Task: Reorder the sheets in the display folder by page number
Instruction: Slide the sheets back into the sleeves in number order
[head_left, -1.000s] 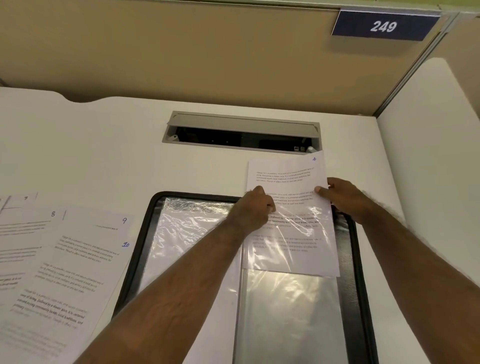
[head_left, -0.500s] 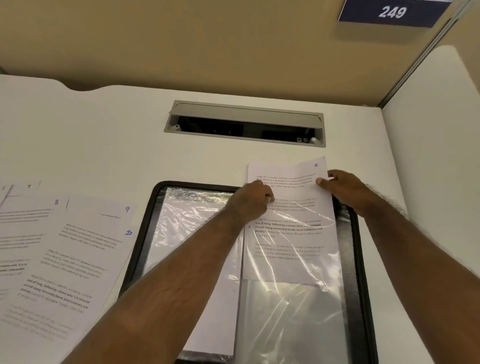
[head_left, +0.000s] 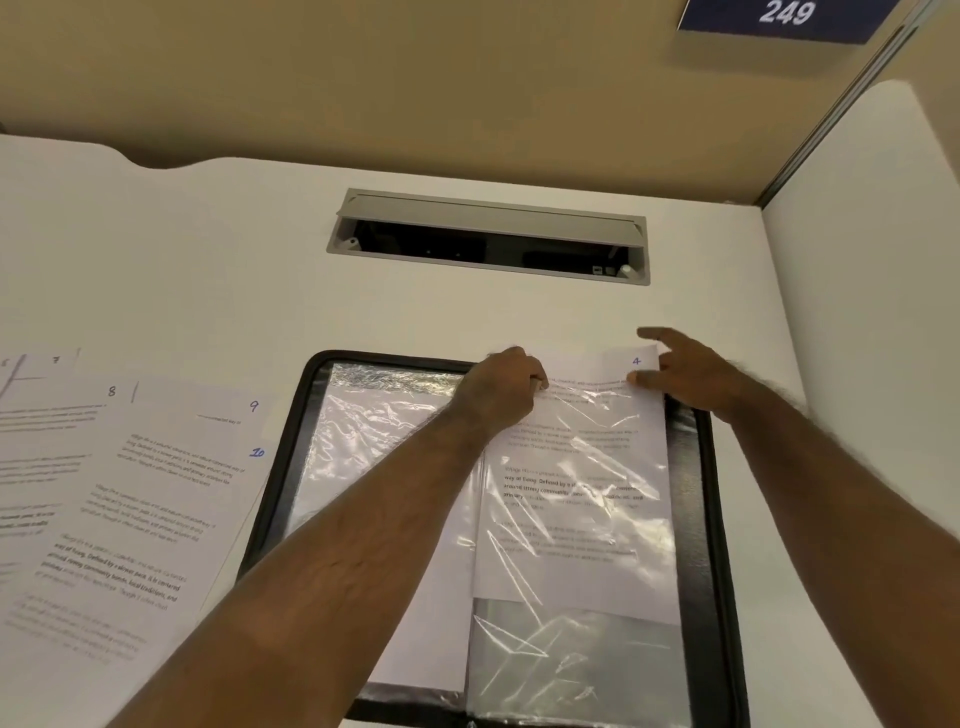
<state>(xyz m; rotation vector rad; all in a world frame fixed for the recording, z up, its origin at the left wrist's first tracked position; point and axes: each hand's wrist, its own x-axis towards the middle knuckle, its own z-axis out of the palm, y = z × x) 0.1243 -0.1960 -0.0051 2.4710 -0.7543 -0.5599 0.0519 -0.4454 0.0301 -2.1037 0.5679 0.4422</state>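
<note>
1. Step in hand, as I judge it: sliding the sheet marked 4 (head_left: 576, 483) down into a clear sleeve (head_left: 582, 639) on the right half of the open black folder (head_left: 719, 519). The sheet is partway in; its top strip sticks out above the sleeve mouth, and its bottom edge sits well short of the sleeve's bottom.
2. Left hand (head_left: 501, 387): fingers curled, pinching at the sheet's top-left, right at the sleeve mouth. Whether it holds plastic, paper or both, I can't tell.
3. Right hand (head_left: 685, 376): thumb and a finger pinch the sheet's top-right corner, just beside the handwritten 4; the other fingers spread loose above it.
4. Between the two grips the plastic is wrinkled and glary. Below them the sheet lies a bit skewed, its lower left corner over the folder's spine.
5. Left of the left-hand grip: the folder's other sleeve (head_left: 384, 467), with a pale sheet inside, number not readable.
6. Far left of both grips: loose sheets (head_left: 130, 493) fanned on the white desk (head_left: 208, 270), numbers 7, 8, 9, 10 showing. These look still to be filed.
7. Next move calls for: keep the sleeve mouth open on the left, square the sheet, push it down evenly from both corners. A skewed push risks snagging or creasing the paper.
</note>
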